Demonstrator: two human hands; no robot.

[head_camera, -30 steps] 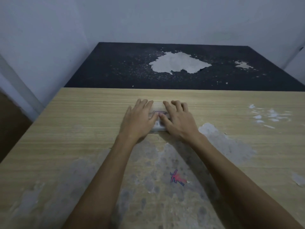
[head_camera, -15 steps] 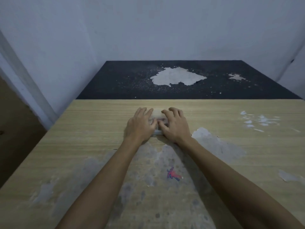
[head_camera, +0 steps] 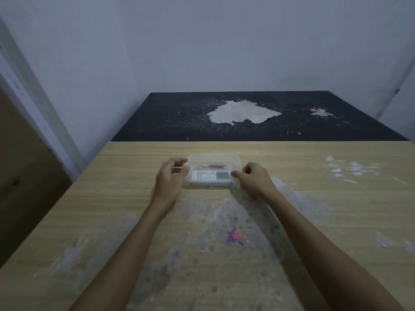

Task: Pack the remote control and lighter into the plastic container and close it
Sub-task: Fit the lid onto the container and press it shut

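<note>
A clear plastic container [head_camera: 214, 158] lies on the wooden table [head_camera: 134, 167] with its lid on. Through the lid I see a white remote control [head_camera: 211, 176] along the near side and a reddish lighter [head_camera: 213, 166] with a ring behind it. My left hand [head_camera: 170, 179] hovers just left of the container, fingers curled and apart, holding nothing. My right hand [head_camera: 252, 178] is at the container's right end, fingers curled loosely, fingertips close to its edge; whether they touch it I cannot tell.
The wooden table has worn grey patches and a red-blue scribble [head_camera: 234, 236] near me. Behind it stands a black surface [head_camera: 247, 129] with peeled pale patches. White walls close in behind and to the left; the table's left edge drops to a brown floor.
Both hands were pressing flat on top of the container; now they have come off to its left and right sides, uncovering the lid. The camera has tilted upward.
</note>
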